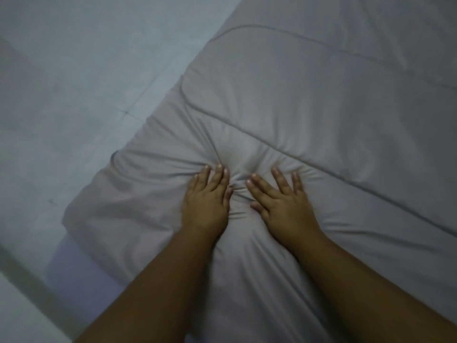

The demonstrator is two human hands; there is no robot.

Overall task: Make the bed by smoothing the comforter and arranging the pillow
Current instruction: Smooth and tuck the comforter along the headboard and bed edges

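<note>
Comforter, long axis lower-left to upper-right

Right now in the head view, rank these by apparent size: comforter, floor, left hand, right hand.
1. comforter, which fills most of the frame
2. floor
3. left hand and right hand: they look alike, so they are not ranked

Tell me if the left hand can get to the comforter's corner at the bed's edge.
Probably yes. The left hand presses flat on the comforter, and only wrinkled fabric lies between it and the corner. The right hand rests on its far side, out of the way.
</note>
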